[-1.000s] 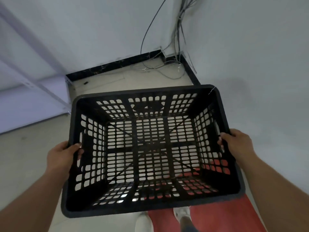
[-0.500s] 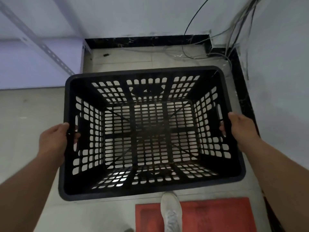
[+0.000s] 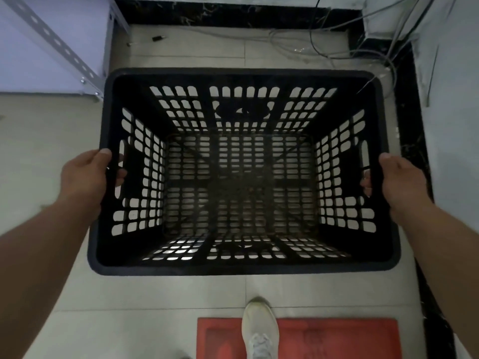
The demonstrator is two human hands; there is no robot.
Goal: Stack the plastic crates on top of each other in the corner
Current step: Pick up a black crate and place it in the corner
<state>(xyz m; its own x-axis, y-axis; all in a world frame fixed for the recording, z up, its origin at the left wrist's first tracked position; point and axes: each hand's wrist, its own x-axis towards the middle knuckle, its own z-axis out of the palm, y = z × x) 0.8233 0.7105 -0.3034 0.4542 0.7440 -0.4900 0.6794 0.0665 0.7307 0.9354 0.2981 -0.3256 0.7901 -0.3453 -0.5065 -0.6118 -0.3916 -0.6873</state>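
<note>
A black perforated plastic crate (image 3: 241, 76) fills the middle of the view, open side up, seen from straight above over the tiled floor near the room's corner. My left hand (image 3: 86, 177) grips its left rim, fingers through the handle slot. My right hand (image 3: 400, 181) grips the right rim the same way. Whether the crate's bottom touches the floor cannot be told.
Loose cables (image 3: 337, 45) lie in the far right corner along the black skirting (image 3: 233, 11). A grey metal shelf frame (image 3: 59, 47) stands at the far left. A red mat (image 3: 324, 338) lies near me with my white shoe (image 3: 259, 330) on it. A small dark object (image 3: 158, 38) lies on the floor.
The crate has moved forward toward the corner and lower, and my view has tilted down. Both hands have kept their hold on the rims.
</note>
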